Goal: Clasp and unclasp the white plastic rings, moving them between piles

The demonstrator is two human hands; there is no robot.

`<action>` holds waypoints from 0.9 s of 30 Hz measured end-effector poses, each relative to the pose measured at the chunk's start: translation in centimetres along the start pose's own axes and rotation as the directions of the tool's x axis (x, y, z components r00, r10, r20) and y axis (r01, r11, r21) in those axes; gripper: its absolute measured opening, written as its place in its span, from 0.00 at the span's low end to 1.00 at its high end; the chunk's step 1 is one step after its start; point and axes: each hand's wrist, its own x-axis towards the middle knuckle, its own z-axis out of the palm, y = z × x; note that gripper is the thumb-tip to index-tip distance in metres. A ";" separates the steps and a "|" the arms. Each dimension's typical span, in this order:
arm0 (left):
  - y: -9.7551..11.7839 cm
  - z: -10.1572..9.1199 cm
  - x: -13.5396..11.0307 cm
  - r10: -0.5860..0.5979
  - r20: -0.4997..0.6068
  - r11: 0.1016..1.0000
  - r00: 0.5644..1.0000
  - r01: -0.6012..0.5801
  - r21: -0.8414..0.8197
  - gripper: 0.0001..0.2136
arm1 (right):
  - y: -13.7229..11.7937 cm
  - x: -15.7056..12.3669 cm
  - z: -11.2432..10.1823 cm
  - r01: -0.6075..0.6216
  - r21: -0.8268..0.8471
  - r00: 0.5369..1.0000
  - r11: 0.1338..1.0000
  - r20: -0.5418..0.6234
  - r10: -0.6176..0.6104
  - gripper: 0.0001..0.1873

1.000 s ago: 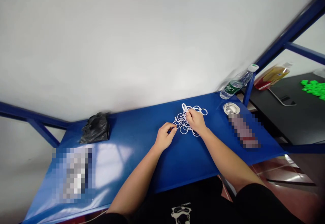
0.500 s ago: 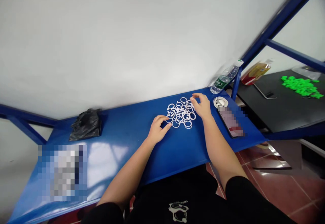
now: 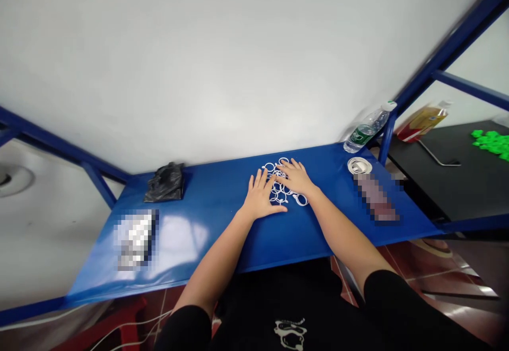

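Left of the bottle [image 3: 363, 132], pinch white rings [image 3: 279, 188] by the rim (probably light, stiff, slick), with left hand [image 3: 260, 197] and right hand [image 3: 299, 179] spread wide over them.

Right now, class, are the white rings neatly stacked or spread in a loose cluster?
Spread in a loose cluster: the white rings overlap irregularly on the blue table. The left hand and right hand hide some.

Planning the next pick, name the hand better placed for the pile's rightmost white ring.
Right hand, probably: the white ring lies close beside its wrist, while the left hand is farther away.
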 end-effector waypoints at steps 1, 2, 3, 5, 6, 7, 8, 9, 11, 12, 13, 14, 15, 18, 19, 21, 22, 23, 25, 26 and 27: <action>-0.1 0.1 0.0 0.003 0.016 1.000 1.000 -0.003 0.010 0.61 | -0.6 0.2 0.3 0.012 0.010 1.000 1.000 0.002 -0.012 0.32; -0.1 0.1 0.1 -0.001 0.024 1.000 1.000 0.001 0.018 0.62 | -1.1 0.4 0.6 0.032 0.028 0.999 0.999 0.005 -0.033 0.30; -0.2 0.2 0.1 -0.011 0.026 1.000 1.000 0.010 0.023 0.62 | -1.4 0.5 0.8 0.059 0.055 0.998 0.997 0.007 -0.060 0.29; -0.2 0.3 0.2 -0.033 0.019 0.999 0.999 0.033 0.025 0.60 | -1.8 0.6 0.8 0.125 0.132 0.992 0.983 0.008 -0.127 0.29; -0.3 0.3 0.3 -0.042 0.015 0.999 0.999 0.042 0.023 0.58 | -1.7 0.5 0.6 0.154 0.170 0.988 0.973 0.001 -0.157 0.30; -0.3 0.3 0.3 -0.050 0.014 0.999 0.999 0.049 0.022 0.56 | -1.5 0.3 0.3 0.178 0.199 0.984 0.964 -0.009 -0.179 0.32; -0.3 0.3 0.3 -0.056 0.011 0.998 0.998 0.056 0.022 0.53 | -1.2 0.0 0.0 0.193 0.217 0.981 0.957 -0.019 -0.194 0.35; -0.4 0.3 0.2 -0.062 0.009 0.998 0.998 0.062 0.026 0.50 | -0.7 -0.4 -0.4 0.195 0.219 0.981 0.956 -0.031 -0.193 0.37; -0.5 0.2 0.1 -0.070 0.001 0.997 0.998 0.070 0.042 0.41 | 0.1 -1.5 -1.0 0.186 0.190 0.982 0.964 -0.013 -0.187 0.44; -0.6 0.1 0.0 -0.074 -0.004 0.996 0.997 0.074 0.054 0.38 | 0.5 -2.3 -1.1 0.190 0.162 0.981 0.968 0.016 -0.195 0.48; -0.7 0.1 0.0 -0.080 -0.009 0.995 0.997 0.080 0.067 0.36 | 0.8 -3.0 -1.1 0.194 0.128 0.979 0.973 0.046 -0.201 0.51; -0.8 0.0 -0.1 -0.089 -0.013 0.993 0.996 0.089 0.081 0.35 | 0.9 -3.8 -1.0 0.198 0.092 0.976 0.976 0.071 -0.205 0.54; -0.9 0.0 -0.1 -0.098 -0.017 0.991 0.995 0.099 0.093 0.35 | 0.8 -4.6 -0.8 0.202 0.055 0.974 0.978 0.089 -0.207 0.55; -0.9 -0.2 -0.2 -0.123 -0.019 0.985 0.992 0.124 0.122 0.35 | -0.1 -6.3 0.3 0.219 -0.046 0.973 0.975 0.088 -0.214 0.53; -0.9 -0.3 -0.1 -0.128 -0.016 0.983 0.992 0.129 0.130 0.34 | -0.5 -6.4 0.6 0.229 -0.076 0.972 0.970 0.076 -0.223 0.52; -0.7 -0.4 -0.1 -0.132 -0.007 0.981 0.991 0.132 0.141 0.33 | -1.4 -6.2 1.0 0.246 -0.129 0.969 0.961 0.050 -0.242 0.51; -0.5 -0.4 -0.2 -0.137 -0.003 0.980 0.991 0.136 0.146 0.33 | -1.7 -5.8 1.2 0.253 -0.145 0.967 0.957 0.045 -0.249 0.52; -0.4 -0.4 -0.2 -0.144 -0.001 0.978 0.990 0.143 0.151 0.32 | -2.0 -5.3 1.2 0.256 -0.153 0.967 0.954 0.045 -0.252 0.52; -0.4 -0.4 -0.1 -0.171 -0.007 0.972 0.985 0.170 0.163 0.33 | -2.5 -4.1 1.2 0.254 -0.148 0.967 0.956 0.061 -0.248 0.54; -0.4 -0.4 0.0 -0.187 -0.013 0.968 0.982 0.187 0.170 0.33 | -2.6 -3.5 1.2 0.255 -0.140 0.966 0.957 0.069 -0.248 0.55; -0.6 -0.3 0.1 -0.203 -0.023 0.963 0.979 0.204 0.176 0.33 | -2.7 -2.9 1.2 0.257 -0.132 0.966 0.958 0.076 -0.248 0.55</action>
